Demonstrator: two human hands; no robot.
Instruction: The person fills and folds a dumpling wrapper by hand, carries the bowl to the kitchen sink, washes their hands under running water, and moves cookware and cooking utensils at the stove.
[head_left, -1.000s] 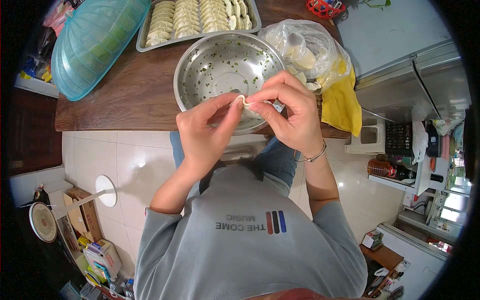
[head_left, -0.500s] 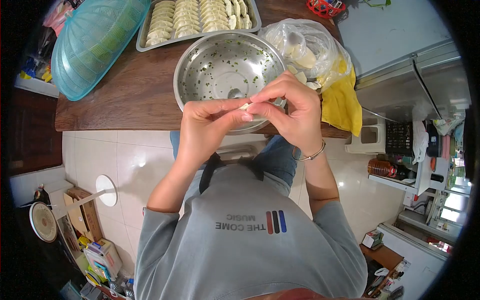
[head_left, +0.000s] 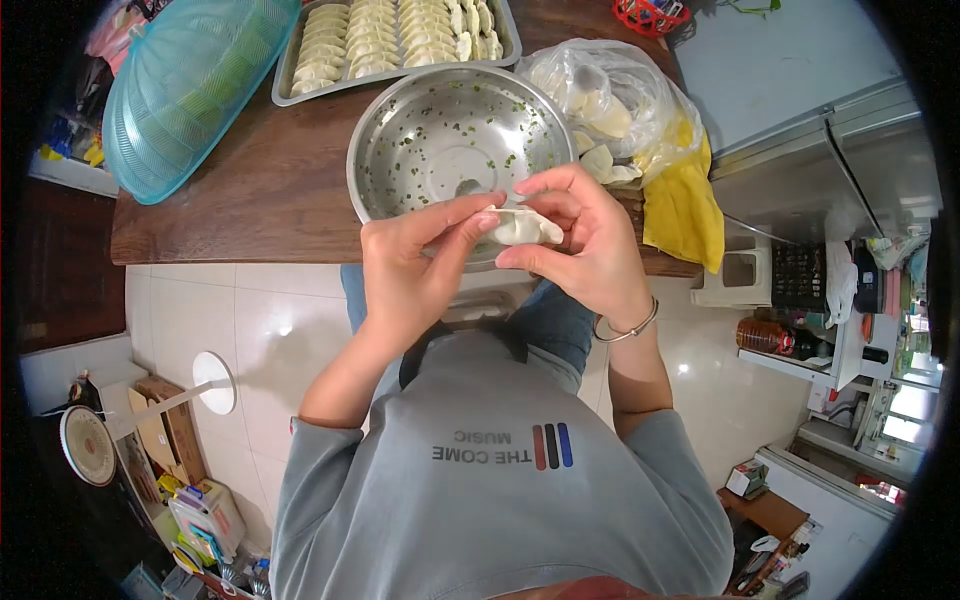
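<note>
A pale, folded dumpling hangs over the near rim of the steel mixing bowl. My left hand pinches its left end between thumb and index finger. My right hand curves around the other end, thumb and index finger spread apart. Whether its hidden fingers touch the dumpling's right tip is hard to see. Green bits of filling cling to the bowl's inner wall, and a spoon end shows at its bottom.
Rows of dumplings lie on a metal tray behind the bowl. A blue mesh cover stands left. On the right are a plastic bag with wrappers, loose wrappers and a yellow cloth over the table edge.
My right thumb and index finger have parted from the dumpling's edge and moved slightly down and right. The dumpling has come into view between my hands.
</note>
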